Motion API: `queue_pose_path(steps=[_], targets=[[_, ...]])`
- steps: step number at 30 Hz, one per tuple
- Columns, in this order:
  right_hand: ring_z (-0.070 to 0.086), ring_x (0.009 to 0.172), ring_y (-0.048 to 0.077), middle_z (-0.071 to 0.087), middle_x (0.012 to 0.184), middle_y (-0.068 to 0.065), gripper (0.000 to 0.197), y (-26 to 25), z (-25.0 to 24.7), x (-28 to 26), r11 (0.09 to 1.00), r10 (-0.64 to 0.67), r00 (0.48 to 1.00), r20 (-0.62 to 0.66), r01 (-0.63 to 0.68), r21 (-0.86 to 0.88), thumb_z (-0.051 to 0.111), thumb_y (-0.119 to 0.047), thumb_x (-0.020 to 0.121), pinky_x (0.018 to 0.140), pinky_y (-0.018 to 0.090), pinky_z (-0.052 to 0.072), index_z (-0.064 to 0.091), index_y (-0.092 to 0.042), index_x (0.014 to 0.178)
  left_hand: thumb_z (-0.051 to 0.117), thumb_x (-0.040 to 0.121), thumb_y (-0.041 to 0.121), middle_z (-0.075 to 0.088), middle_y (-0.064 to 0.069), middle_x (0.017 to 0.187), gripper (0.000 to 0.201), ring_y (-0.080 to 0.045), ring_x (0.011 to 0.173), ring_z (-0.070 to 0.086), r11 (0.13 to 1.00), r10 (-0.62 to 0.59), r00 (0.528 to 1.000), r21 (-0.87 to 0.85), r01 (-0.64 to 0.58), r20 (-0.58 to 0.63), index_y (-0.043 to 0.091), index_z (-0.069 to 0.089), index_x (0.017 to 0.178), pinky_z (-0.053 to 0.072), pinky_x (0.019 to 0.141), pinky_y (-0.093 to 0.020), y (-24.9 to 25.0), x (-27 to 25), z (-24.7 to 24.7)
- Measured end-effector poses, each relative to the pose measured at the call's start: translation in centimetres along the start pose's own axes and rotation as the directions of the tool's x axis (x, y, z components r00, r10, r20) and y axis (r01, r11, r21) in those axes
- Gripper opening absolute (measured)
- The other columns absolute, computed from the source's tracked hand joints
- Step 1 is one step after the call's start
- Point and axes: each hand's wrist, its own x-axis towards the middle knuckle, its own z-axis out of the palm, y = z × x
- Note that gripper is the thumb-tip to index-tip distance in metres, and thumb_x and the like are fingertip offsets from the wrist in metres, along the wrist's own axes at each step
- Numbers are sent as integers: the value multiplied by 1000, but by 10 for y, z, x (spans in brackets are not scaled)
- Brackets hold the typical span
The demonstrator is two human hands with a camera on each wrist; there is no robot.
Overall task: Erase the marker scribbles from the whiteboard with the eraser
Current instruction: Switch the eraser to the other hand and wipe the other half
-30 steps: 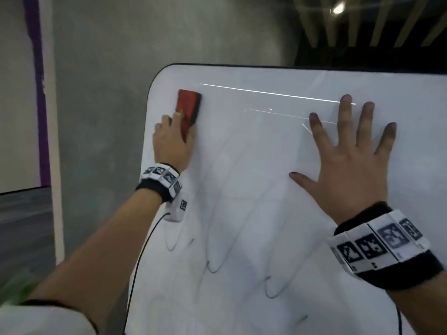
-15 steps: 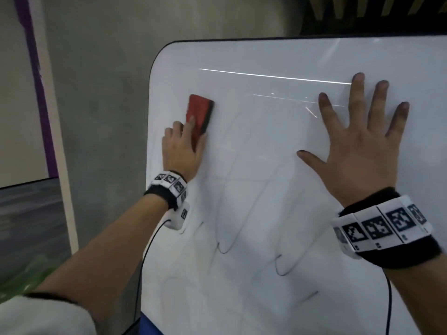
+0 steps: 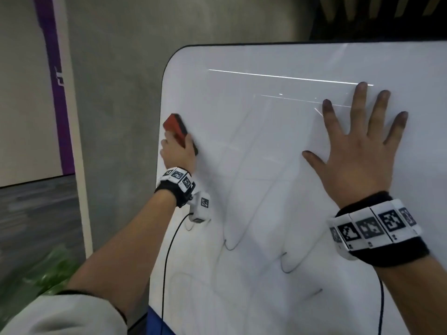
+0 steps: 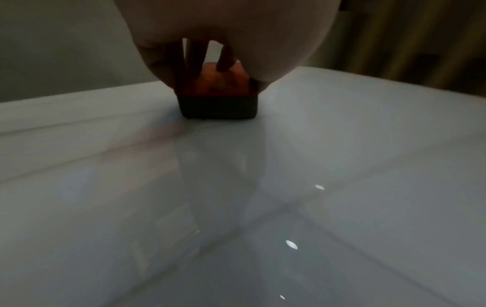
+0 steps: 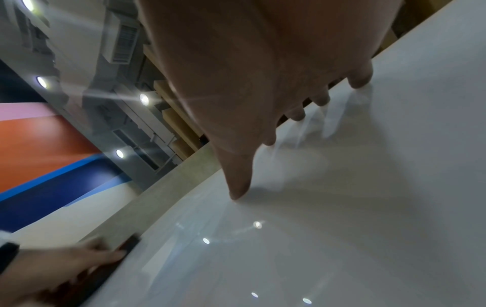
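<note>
— What fills the head view?

— The whiteboard, tilted, taking the centre and right of the frame, its rounded corner at upper centre. A grey wall stands behind it on the left.

— Any marks on it?

— Faint grey smears run down the middle, and dark marker scribbles show as loops low in the frame, centre to lower right.

— Your right hand?

— My right hand lies flat on the board at the right of the frame, its fingers spread straight and released, tips touching the white face, grasping nothing.

— And the left?

— My left hand sits at the board's left edge, left of centre. My fingers are curled round the eraser, grasping it.

— Where is the eraser exactly?

— Pressed against the board just inside that left edge, red back outward, dark pad on the board, tilted with its top toward the upper left.
</note>
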Motion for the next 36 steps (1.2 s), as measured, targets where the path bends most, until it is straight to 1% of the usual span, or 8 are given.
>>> queue_pose_path(steps=[3, 8, 12, 19, 27, 31, 33, 36], targets=[[-3, 154, 46, -5, 169, 18, 87, -2, 0, -2, 1000, 5, 1000, -11, -5, 8, 60, -56, 92, 121, 68, 1, 21, -22, 162, 60, 97, 41, 56, -16, 121, 47, -29, 101, 50, 982, 189, 982, -28, -188, 10, 7, 51, 129, 42, 91, -43, 13, -17, 8], [-3, 155, 46, -7, 169, 18, 87, -1, 4, -4, 1000, -2, 1000, 19, 2, -29, 58, -57, 93, 122, 68, 2, 19, -23, 163, 52, 102, 40, 46, -23, 142, 55, -47, 129, 46, 938, -348, 938, -2, 348, -5, 9, 41, 146, 37, 106, -49, -69, -41, 5], [-3, 155, 46, -7, 169, 18, 87, -1, 2, -7, 999, -12, 1000, 28, 13, -42, 56, -59, 92, 122, 68, 4, 18, -24, 163, 48, 104, 35, 47, -25, 145, 51, -44, 133, 48, 871, -490, 871, 29, 490, 12, 6, 39, 145, 36, 108, -42, -82, -49, -8], [-3, 155, 46, -7, 169, 18, 86, -2, 2, -10, 1000, -9, 1000, 9, 9, -23, 57, -57, 93, 122, 67, 2, 19, -24, 162, 56, 98, 46, 55, -16, 126, 52, -36, 111, 54, 999, 23, 1000, -41, -23, -3, 10, 50, 135, 45, 95, -45, -15, -48, 13], [-4, 155, 45, -5, 170, 18, 83, 1, 6, -13, 999, -24, 1000, 15, 24, -33, 55, -57, 95, 123, 65, 0, 20, -24, 162, 50, 102, 40, 49, -22, 136, 48, -44, 128, 46, 886, -464, 886, -31, 463, -15, 7, 43, 136, 41, 99, -48, -55, -76, 14], [-3, 155, 45, -6, 170, 18, 82, -3, 5, -14, 999, -10, 1000, 13, 10, -40, 54, -56, 95, 122, 64, 0, 19, -24, 162, 57, 98, 39, 56, -23, 122, 49, -40, 111, 54, 993, -57, 996, -108, 49, -74, 1, 52, 128, 44, 96, -47, 19, -117, 31], [-3, 155, 45, -5, 170, 17, 81, -3, 3, -15, 999, -13, 1000, 21, 14, -29, 54, -56, 95, 123, 63, 0, 20, -24, 162, 57, 95, 42, 59, -20, 116, 51, -36, 103, 55, 969, 207, 974, -122, -217, -87, 1, 55, 125, 42, 93, -43, 61, -137, 37], [-2, 156, 43, -4, 170, 16, 79, 3, 0, -16, 999, -32, 999, 35, 33, -13, 56, -53, 95, 124, 61, 1, 24, -25, 161, 56, 95, 47, 58, -16, 114, 53, -35, 100, 55, 942, 314, 947, -102, -320, -69, 4, 55, 126, 45, 88, -43, 99, -123, 35]])
